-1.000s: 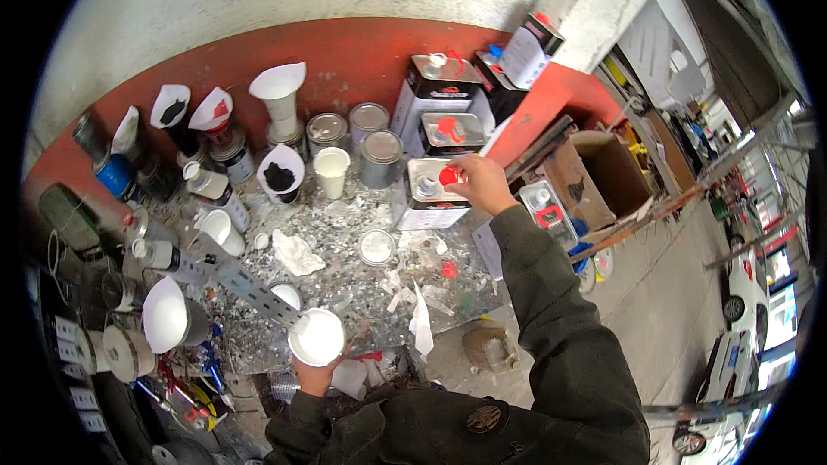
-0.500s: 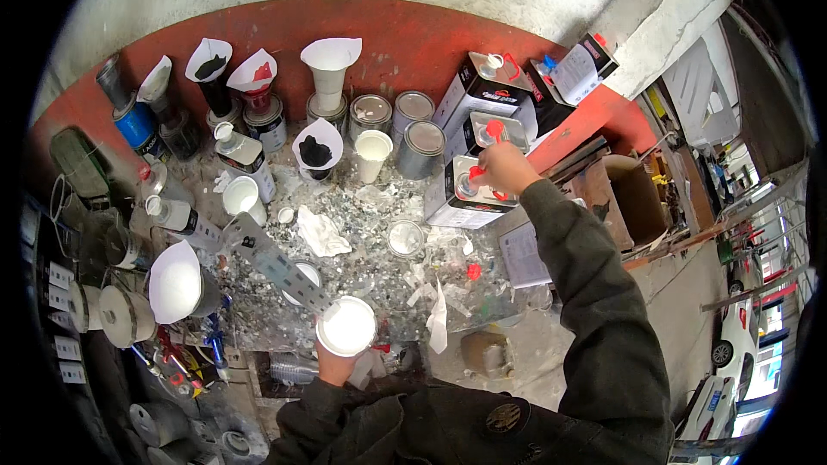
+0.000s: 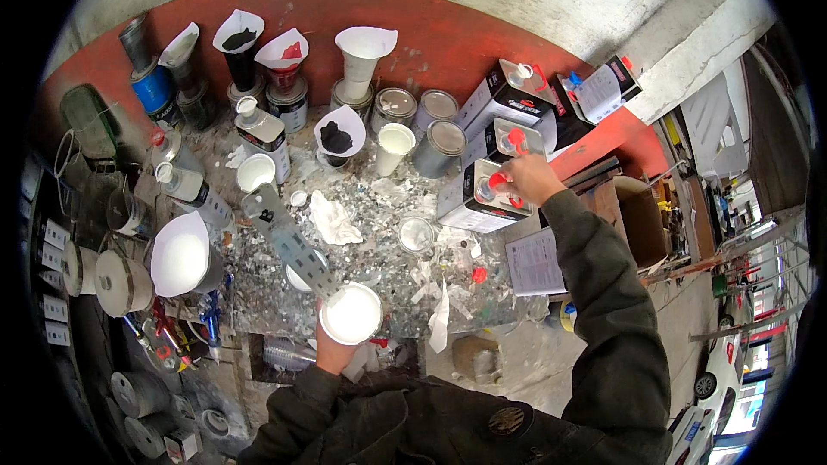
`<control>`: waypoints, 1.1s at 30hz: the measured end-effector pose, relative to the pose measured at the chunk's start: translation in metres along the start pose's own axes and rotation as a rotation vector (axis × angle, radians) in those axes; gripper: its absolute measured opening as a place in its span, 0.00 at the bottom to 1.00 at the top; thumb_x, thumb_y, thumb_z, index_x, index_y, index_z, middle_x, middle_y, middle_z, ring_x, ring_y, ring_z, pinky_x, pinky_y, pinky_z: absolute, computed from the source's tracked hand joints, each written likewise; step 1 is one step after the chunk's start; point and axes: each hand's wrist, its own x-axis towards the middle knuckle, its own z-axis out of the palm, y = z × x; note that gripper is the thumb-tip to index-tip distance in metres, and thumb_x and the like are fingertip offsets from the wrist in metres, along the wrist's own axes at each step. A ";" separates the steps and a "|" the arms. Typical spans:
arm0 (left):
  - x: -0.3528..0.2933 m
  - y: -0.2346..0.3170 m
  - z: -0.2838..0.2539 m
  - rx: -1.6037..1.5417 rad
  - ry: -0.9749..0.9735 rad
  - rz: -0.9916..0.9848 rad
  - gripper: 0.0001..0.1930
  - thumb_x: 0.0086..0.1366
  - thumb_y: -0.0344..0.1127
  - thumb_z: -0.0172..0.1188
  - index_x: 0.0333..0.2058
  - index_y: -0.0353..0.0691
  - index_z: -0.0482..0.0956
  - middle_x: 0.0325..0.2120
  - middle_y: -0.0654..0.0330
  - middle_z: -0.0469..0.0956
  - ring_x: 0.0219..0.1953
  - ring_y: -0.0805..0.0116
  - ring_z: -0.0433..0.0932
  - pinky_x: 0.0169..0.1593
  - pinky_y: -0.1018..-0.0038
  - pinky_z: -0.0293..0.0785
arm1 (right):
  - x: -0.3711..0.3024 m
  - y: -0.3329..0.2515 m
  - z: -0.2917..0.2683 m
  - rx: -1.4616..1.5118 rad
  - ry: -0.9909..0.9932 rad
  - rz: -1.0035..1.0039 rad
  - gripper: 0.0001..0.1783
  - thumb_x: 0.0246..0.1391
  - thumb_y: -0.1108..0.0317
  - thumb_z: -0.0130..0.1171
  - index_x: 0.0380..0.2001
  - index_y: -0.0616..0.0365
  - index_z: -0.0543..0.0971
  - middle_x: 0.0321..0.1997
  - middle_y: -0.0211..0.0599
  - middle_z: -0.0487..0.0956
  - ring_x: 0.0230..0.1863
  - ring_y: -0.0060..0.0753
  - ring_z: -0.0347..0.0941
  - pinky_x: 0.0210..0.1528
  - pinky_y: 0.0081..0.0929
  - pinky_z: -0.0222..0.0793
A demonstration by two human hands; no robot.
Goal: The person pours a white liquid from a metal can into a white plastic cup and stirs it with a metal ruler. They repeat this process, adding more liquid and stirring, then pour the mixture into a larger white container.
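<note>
My left hand (image 3: pixel 334 351) is wrapped round a cup of white paint (image 3: pixel 351 314) at the table's near edge. A flat grey mixing stick with holes (image 3: pixel 289 239) leans out of the cup toward the upper left. On the right, my right hand (image 3: pixel 532 177) pinches the red cap (image 3: pixel 497 182) on top of a rectangular metal can (image 3: pixel 469 204). That can stands upright on the table. Behind it is another rectangular can with a red cap (image 3: pixel 516 139). The fingertips on the cap are partly hidden by the hand.
Round paint tins (image 3: pixel 441 148) and paper-lined cups (image 3: pixel 366 45) line the red back panel (image 3: pixel 310 9). A crumpled white cloth (image 3: pixel 334 217), an open tin (image 3: pixel 416 234) and a loose red cap (image 3: pixel 479 275) lie on the paint-spattered table. Spray guns (image 3: pixel 211 319) hang at the left.
The whole view has shifted slightly to the right and up. My left hand keeps its hold on the cup, and my right hand stays at the can's red cap.
</note>
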 end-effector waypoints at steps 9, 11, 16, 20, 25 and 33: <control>0.003 0.024 0.005 0.080 -0.066 0.101 0.36 0.54 0.24 0.74 0.58 0.37 0.62 0.50 0.52 0.79 0.52 0.61 0.81 0.54 0.64 0.79 | -0.008 0.008 0.005 -0.062 0.254 -0.152 0.19 0.56 0.62 0.61 0.51 0.55 0.79 0.41 0.41 0.83 0.42 0.51 0.81 0.41 0.46 0.76; 0.005 0.022 0.004 0.085 -0.080 0.098 0.35 0.55 0.24 0.73 0.58 0.37 0.61 0.50 0.52 0.79 0.52 0.61 0.81 0.54 0.64 0.79 | -0.006 0.012 0.003 -0.051 0.262 -0.366 0.17 0.54 0.62 0.62 0.47 0.55 0.80 0.41 0.41 0.83 0.42 0.50 0.81 0.41 0.45 0.76; 0.005 0.029 0.004 0.046 -0.073 0.105 0.35 0.57 0.24 0.72 0.59 0.37 0.60 0.51 0.51 0.79 0.52 0.60 0.82 0.54 0.64 0.80 | 0.010 -0.003 0.005 -0.058 0.109 -0.302 0.13 0.51 0.59 0.66 0.34 0.57 0.83 0.39 0.39 0.82 0.43 0.48 0.79 0.44 0.43 0.75; 0.002 0.041 0.003 -0.083 -0.093 0.047 0.35 0.58 0.23 0.70 0.60 0.37 0.59 0.51 0.51 0.79 0.52 0.59 0.81 0.55 0.63 0.80 | 0.017 0.002 -0.001 -0.018 0.012 -0.252 0.16 0.48 0.58 0.70 0.35 0.57 0.82 0.39 0.37 0.81 0.47 0.47 0.78 0.47 0.43 0.74; -0.004 0.021 -0.008 -0.092 0.014 -0.012 0.45 0.48 0.27 0.80 0.62 0.35 0.63 0.53 0.53 0.78 0.55 0.62 0.79 0.57 0.63 0.78 | 0.003 0.014 -0.007 -0.043 0.035 -0.391 0.23 0.40 0.59 0.74 0.41 0.56 0.81 0.45 0.37 0.80 0.48 0.47 0.78 0.48 0.41 0.73; -0.009 0.013 -0.012 0.029 0.033 0.055 0.44 0.47 0.29 0.81 0.61 0.34 0.64 0.53 0.53 0.78 0.55 0.61 0.79 0.57 0.63 0.77 | 0.002 0.000 0.003 0.322 -0.013 0.179 0.27 0.48 0.53 0.74 0.47 0.58 0.82 0.40 0.49 0.84 0.43 0.51 0.81 0.46 0.45 0.75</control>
